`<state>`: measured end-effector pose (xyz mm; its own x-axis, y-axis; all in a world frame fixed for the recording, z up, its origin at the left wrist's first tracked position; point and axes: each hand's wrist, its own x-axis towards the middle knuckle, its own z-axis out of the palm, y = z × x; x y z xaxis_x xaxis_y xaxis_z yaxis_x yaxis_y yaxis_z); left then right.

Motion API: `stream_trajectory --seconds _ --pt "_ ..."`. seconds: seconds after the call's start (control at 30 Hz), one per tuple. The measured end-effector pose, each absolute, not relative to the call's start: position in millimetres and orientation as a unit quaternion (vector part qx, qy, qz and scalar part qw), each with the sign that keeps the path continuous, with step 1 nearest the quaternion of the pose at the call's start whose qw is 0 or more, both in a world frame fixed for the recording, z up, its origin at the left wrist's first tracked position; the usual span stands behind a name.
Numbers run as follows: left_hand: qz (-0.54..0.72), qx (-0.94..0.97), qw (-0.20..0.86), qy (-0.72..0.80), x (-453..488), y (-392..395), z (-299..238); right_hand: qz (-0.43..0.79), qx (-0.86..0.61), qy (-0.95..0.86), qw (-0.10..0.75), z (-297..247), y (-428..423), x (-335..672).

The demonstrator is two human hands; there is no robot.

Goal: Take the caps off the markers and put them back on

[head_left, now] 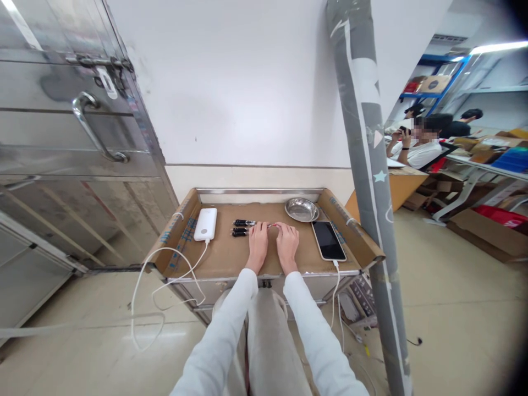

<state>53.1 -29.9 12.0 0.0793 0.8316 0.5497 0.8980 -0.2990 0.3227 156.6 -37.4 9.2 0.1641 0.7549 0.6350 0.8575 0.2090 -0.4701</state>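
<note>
Both my hands are over the brown cardboard top of a small table [225,258]. Several slim black cylindrical pieces with metallic ends [240,232] lie side by side just left of my left hand [258,239]. Its fingers are closed and bent down at their right ends. Close by on the right, my right hand [287,242] has its thumb and fingers pinched together. A thin piece with a reddish part [272,225] runs between the two hands' fingertips, too small to name. My fingers hide most of what they grip.
A white power bank [205,224] with a white cable lies at left. A round metal dish [302,209] and a phone [329,240] on a cable lie at right. A grey wrapped pole [367,137] leans beside the table. People sit at the far right.
</note>
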Motion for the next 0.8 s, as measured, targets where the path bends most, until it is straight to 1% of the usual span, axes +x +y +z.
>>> stream_trajectory --seconds 0.2,0.3,0.37,0.5,0.63,0.7,0.8 --pt "-0.356 -0.736 0.046 -0.573 50.3 -31.8 12.8 -0.008 -0.554 -0.713 0.429 13.7 -39.1 155.5" --pt "-0.357 -0.712 0.058 -0.602 46.1 -33.8 14.3 0.041 -0.482 -0.779 0.399 19.0 -42.8 152.4" --pt "-0.352 -0.690 0.073 -0.628 44.2 -37.3 16.3 0.055 -0.465 -0.798 0.380 20.3 -44.2 149.9" --pt "-0.307 -0.645 0.093 -0.693 43.8 -49.5 20.8 0.036 -0.532 -0.767 0.356 14.8 -41.7 147.2" --pt "-0.254 -0.617 0.086 -0.740 42.8 -60.6 21.6 -0.005 -0.610 -0.733 0.301 5.6 -38.5 148.3" --pt "-0.250 -0.610 0.077 -0.748 41.8 -62.6 20.4 -0.020 -0.625 -0.730 0.277 1.8 -38.7 149.0" --pt "-0.268 -0.607 0.064 -0.745 40.9 -60.8 17.6 -0.036 -0.627 -0.732 0.265 -2.6 -40.1 149.4"
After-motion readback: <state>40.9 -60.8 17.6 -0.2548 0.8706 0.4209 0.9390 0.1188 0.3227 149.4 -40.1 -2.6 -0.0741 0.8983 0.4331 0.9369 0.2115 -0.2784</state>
